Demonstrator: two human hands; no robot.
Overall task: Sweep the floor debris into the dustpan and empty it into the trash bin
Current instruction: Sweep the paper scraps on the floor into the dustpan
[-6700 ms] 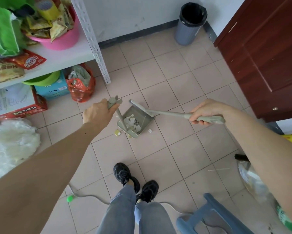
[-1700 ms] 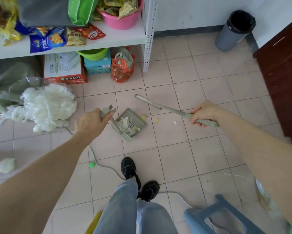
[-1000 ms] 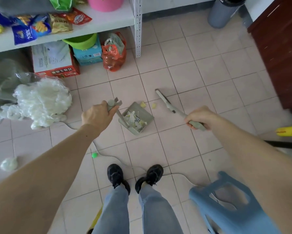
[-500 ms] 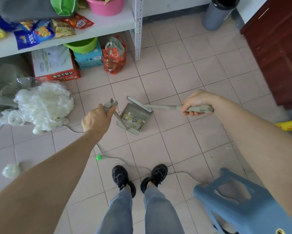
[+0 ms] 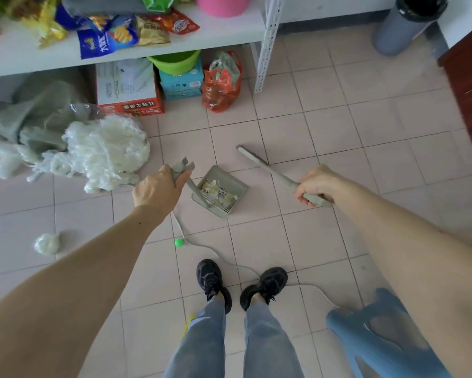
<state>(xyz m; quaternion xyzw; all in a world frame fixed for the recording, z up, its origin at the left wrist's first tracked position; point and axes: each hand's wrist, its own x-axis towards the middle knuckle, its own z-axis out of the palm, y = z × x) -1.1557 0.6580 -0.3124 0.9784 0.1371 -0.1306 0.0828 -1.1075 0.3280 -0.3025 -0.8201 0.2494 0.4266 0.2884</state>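
A grey-green dustpan (image 5: 236, 184) sits on the tiled floor, filled with several white and yellow paper scraps (image 5: 218, 193). My left hand (image 5: 155, 189) grips the top of its upright handle (image 5: 184, 170). My right hand (image 5: 315, 182) holds the broom (image 5: 267, 170) by its grip; its head points up and left, lifted away from the pan's right side. The grey trash bin (image 5: 404, 25) with a black liner stands at the far top right by the wall.
A white shelf rack (image 5: 267, 45) holds snack bags and a pink basin, with boxes and a red bag (image 5: 221, 83) beneath. A white fluffy pile (image 5: 101, 151) lies left, a small clump (image 5: 47, 242) lower left. A white cable (image 5: 218, 255) crosses before my shoes; a blue stool (image 5: 379, 334) stands lower right; a dark door (image 5: 466, 75) is right.
The broom head has swung away from the dustpan's mouth, out to the upper right. The yellow scraps that lay beside the pan a second ago are no longer on the floor.
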